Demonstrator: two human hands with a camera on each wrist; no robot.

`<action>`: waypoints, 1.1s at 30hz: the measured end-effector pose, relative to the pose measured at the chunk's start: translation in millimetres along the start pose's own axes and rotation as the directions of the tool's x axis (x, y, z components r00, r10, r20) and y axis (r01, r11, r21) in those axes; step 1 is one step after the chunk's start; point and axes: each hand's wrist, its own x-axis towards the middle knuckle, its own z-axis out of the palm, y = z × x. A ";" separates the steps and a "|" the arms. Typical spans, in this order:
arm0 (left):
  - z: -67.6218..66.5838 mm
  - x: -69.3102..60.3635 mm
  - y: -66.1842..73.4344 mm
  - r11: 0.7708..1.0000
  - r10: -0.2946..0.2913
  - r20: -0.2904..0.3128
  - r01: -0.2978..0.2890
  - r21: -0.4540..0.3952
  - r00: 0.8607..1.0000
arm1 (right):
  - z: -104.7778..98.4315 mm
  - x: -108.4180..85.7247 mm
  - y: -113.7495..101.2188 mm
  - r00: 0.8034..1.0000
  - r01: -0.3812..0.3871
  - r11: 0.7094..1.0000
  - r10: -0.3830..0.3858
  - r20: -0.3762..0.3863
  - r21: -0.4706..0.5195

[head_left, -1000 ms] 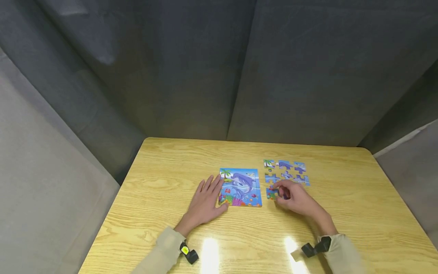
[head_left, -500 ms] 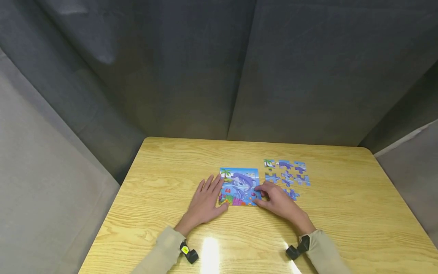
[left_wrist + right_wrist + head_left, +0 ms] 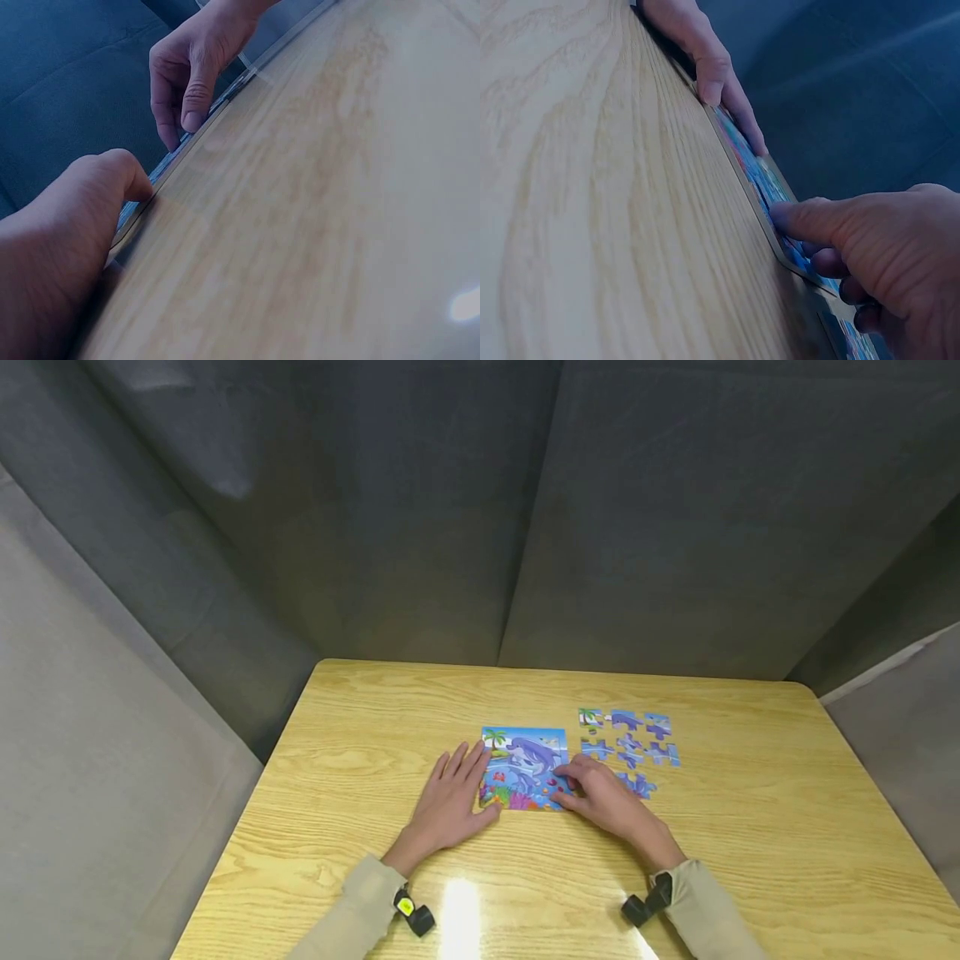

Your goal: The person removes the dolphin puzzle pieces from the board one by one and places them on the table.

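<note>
A square dolphin puzzle board (image 3: 525,752) lies flat on the wooden table, its picture showing a palm and coral. My left hand (image 3: 448,802) rests along the board's left edge with its fingers straight. Over the lower right of the board, my right hand (image 3: 611,797) pinches a small puzzle piece (image 3: 557,784) between thumb and forefinger, low against the picture. Most of that piece is hidden or blends into the print. In the right wrist view the thumb (image 3: 802,217) reaches down to the board's surface (image 3: 742,161).
To the right of the board lie several loose puzzle pieces in rough rows, among them a palm piece (image 3: 590,717), a dolphin piece (image 3: 625,720) and a blue piece (image 3: 637,786) beside the right hand. A grey curtain (image 3: 420,527) hangs behind the table (image 3: 360,718).
My right hand has picked up the coral piece from the loose ones and carried it left onto the board, then shifted slightly further left. My left hand has stayed in place.
</note>
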 end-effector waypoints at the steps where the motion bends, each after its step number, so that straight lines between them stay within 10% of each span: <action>1: 0.1 0.1 0.0 1.000 0.000 0.000 0.000 0.000 1.000 | 0.5 0.0 -0.1 1.000 0.010 1.000 -0.010 -0.003 -0.010; 33: 3.9 -2.4 -3.9 1.000 0.006 -0.010 -0.007 -0.007 1.000 | 8.7 -12.6 -8.9 0.997 -0.043 0.997 0.039 0.068 0.059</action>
